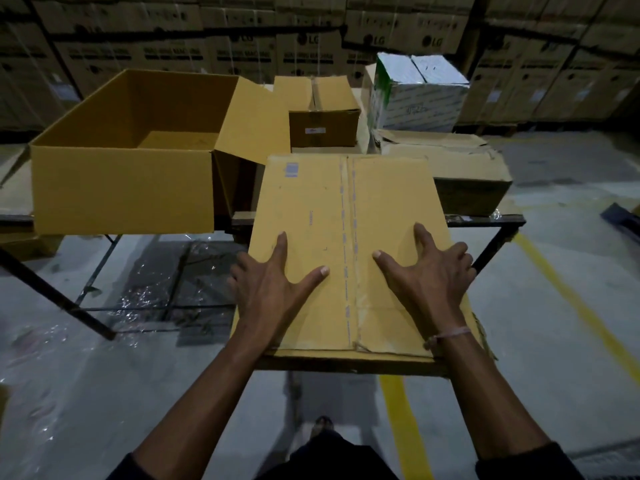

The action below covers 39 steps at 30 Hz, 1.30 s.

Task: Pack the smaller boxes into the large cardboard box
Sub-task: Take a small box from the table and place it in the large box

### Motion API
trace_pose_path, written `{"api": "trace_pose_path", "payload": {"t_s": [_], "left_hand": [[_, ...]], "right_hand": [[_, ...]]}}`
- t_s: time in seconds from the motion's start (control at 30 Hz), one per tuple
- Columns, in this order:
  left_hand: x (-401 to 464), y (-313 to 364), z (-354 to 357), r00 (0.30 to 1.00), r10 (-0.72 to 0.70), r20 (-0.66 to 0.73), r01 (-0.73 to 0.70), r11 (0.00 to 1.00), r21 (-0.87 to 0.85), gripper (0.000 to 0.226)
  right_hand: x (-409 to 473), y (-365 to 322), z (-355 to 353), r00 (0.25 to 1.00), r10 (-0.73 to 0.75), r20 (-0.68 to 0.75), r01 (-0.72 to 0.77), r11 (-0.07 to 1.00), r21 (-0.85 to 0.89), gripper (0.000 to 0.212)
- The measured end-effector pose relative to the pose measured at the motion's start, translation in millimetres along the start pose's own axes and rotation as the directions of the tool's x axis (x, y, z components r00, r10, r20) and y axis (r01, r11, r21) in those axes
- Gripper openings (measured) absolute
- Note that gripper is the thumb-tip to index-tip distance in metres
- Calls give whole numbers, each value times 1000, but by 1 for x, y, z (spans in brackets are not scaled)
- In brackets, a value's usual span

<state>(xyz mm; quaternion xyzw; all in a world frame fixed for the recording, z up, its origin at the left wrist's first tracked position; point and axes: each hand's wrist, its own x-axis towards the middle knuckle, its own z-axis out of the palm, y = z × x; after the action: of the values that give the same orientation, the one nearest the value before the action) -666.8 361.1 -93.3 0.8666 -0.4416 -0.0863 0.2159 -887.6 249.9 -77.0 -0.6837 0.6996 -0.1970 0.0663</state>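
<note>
Both our hands lie flat with fingers spread on a closed flat box [346, 244], left hand [273, 289] beside its taped centre seam, right hand [429, 278] across the seam, a thread band at that wrist. We see this box jutting past the tabletop's [485, 220] near edge. At the left end stands the large cardboard box [124, 188], open; its visible floor is bare. Toward the far edge sit a small brown box [323, 128] and a white box [415, 95].
</note>
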Motion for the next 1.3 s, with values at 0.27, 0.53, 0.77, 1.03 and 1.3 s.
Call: {"api": "trace_pose_path", "payload": {"t_s": [0.27, 0.53, 0.77, 1.03, 1.3], "left_hand": [[97, 49, -44, 997, 60, -44, -62, 998, -31, 112], [167, 79, -29, 991, 131, 40, -132, 991, 30, 112], [169, 91, -24, 984, 173, 47, -175, 984, 40, 111], [122, 91, -40, 976, 219, -5, -219, 976, 24, 111], [125, 118, -89, 953, 280, -112, -274, 959, 68, 116]], "right_hand": [[96, -59, -49, 1000, 3, -8, -3, 999, -33, 103], [156, -60, -39, 997, 41, 61, -36, 996, -81, 105], [150, -50, -49, 995, 95, -12, -96, 987, -127, 105], [108, -33, -74, 990, 116, -84, -120, 992, -41, 103], [113, -41, -108, 977, 90, -191, -77, 994, 74, 100]]}}
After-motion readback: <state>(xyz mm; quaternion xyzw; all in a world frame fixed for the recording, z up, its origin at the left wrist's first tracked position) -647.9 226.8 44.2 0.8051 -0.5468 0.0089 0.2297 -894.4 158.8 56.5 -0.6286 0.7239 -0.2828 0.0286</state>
